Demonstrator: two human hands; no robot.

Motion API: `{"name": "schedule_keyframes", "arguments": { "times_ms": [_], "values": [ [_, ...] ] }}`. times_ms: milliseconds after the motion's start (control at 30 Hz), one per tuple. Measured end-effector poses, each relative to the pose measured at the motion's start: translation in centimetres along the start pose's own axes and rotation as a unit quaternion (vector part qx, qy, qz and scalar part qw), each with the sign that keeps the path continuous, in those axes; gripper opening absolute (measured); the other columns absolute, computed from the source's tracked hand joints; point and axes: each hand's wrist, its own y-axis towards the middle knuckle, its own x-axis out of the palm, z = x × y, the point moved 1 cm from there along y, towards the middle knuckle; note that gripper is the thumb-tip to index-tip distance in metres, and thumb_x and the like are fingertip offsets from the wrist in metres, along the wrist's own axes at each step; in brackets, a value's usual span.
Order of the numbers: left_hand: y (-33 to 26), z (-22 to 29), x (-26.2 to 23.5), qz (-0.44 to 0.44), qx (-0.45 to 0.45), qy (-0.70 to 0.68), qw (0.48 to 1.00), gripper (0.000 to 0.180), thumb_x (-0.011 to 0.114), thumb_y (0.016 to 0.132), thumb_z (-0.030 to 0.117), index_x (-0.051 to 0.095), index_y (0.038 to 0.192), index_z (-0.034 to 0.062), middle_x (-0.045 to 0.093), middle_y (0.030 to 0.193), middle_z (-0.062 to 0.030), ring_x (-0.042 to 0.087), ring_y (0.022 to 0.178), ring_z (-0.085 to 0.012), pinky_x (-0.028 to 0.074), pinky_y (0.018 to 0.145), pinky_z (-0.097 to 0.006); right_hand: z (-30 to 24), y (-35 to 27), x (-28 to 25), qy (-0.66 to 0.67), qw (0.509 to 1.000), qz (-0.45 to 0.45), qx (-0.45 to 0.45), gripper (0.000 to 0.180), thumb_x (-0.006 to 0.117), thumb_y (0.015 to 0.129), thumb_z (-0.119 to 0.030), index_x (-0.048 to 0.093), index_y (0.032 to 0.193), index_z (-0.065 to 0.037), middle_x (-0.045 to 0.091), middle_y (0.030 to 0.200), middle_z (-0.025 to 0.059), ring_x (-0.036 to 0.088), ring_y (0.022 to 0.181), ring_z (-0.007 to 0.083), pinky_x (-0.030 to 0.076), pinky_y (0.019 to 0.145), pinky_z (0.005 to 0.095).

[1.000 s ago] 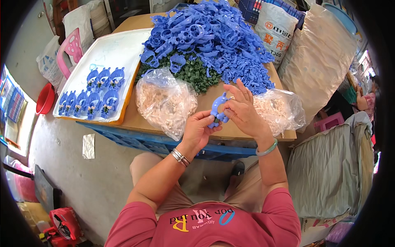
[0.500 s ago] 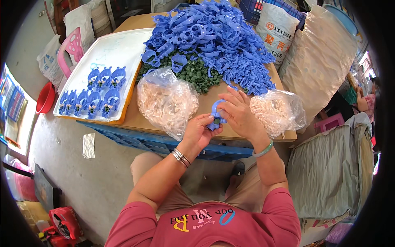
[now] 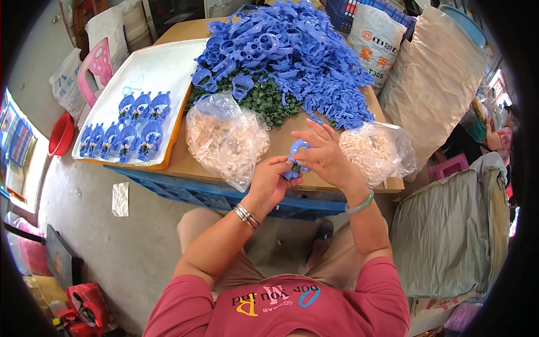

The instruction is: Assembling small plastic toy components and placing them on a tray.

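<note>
My left hand [image 3: 270, 178] grips a small blue plastic figure [image 3: 293, 174] with a dark green piece on its front, above the table's near edge. My right hand [image 3: 324, 154] pinches at the figure's round upper part with thumb and index finger, the other fingers raised. Whether a tiny part sits between those fingertips is hidden. A clear bag of small peach-coloured parts [image 3: 225, 143] lies just left of my hands, and a second such bag [image 3: 375, 149] is to their right. Behind them rises a heap of blue plastic parts [image 3: 281, 48], with dark green pieces [image 3: 264, 100] at its foot.
A white tray [image 3: 163, 64] with rows of similar blue figures [image 3: 130, 137] occupies the table's left side. Woven sacks [image 3: 370, 42] stand behind the right side. A grey-covered stack [image 3: 443, 224] is at the right, and a red basin [image 3: 62, 135] sits on the floor at left.
My right-hand fingers have shifted slightly down and closed more on the figure's upper part. The left hand keeps its hold, almost unmoved.
</note>
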Motion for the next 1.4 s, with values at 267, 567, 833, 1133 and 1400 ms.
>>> {"name": "schedule_keyframes", "arguments": {
  "times_ms": [267, 567, 833, 1133, 1400],
  "values": [
    [0.6, -0.2, -0.6, -0.021, 0.002, -0.024, 0.999, 0.018, 0.05, 0.084, 0.002, 0.052, 0.101, -0.0051, 0.058, 0.09, -0.0137, 0.059, 0.076, -0.0232, 0.052, 0.066, -0.037, 0.2, -0.1, 0.5, 0.055, 0.998, 0.027, 0.03, 0.019, 0.062, 0.076, -0.015, 0.064, 0.094, -0.012, 0.051, 0.118, 0.0074, 0.035, 0.121, 0.0322, 0.026, 0.098, 0.0406],
    [0.6, 0.0, -0.6, -0.012, -0.003, -0.054, 0.998, 0.019, 0.048, 0.084, 0.002, 0.05, 0.101, -0.0051, 0.057, 0.093, -0.0138, 0.057, 0.082, -0.0239, 0.052, 0.068, -0.038, 0.4, -0.1, 0.7, 0.088, 0.994, 0.058, 0.015, 0.026, 0.061, 0.074, -0.006, 0.061, 0.1, -0.009, 0.052, 0.116, 0.0105, 0.037, 0.119, 0.0326, 0.031, 0.096, 0.0404],
    [0.6, 0.7, -0.5, 0.05, 0.029, -0.113, 0.992, 0.017, 0.047, 0.083, 0.002, 0.048, 0.1, -0.002, 0.056, 0.094, -0.0128, 0.057, 0.083, -0.0252, 0.052, 0.072, -0.04, 3.0, -0.7, 0.6, 0.197, 0.924, 0.276, 0.178, 0.015, 0.056, 0.08, -0.002, 0.059, 0.095, 0.0, 0.058, 0.097, 0.0086, 0.055, 0.089, 0.0164, 0.043, 0.077, 0.0253],
    [0.5, 2.3, -0.8, -0.008, 0.069, -0.117, 0.991, 0.019, 0.046, 0.083, 0.002, 0.047, 0.103, -0.0008, 0.056, 0.098, -0.0144, 0.058, 0.085, -0.0292, 0.053, 0.072, -0.041, 2.9, -0.8, 4.5, 0.038, 0.995, 0.09, 0.033, 0.02, 0.057, 0.069, -0.002, 0.06, 0.088, -0.007, 0.054, 0.087, 0.0081, 0.052, 0.08, 0.0281, 0.044, 0.069, 0.0362],
    [0.6, 2.2, -0.7, -0.012, 0.07, -0.129, 0.989, 0.017, 0.046, 0.083, 0.002, 0.048, 0.1, -0.0016, 0.057, 0.097, -0.015, 0.059, 0.087, -0.0289, 0.053, 0.074, -0.042, 2.7, -1.2, 5.8, -0.106, 0.994, -0.012, 0.038, 0.026, 0.058, 0.072, -0.01, 0.056, 0.097, -0.008, 0.054, 0.085, 0.0088, 0.052, 0.082, 0.0266, 0.045, 0.071, 0.0351]
  ]
}}
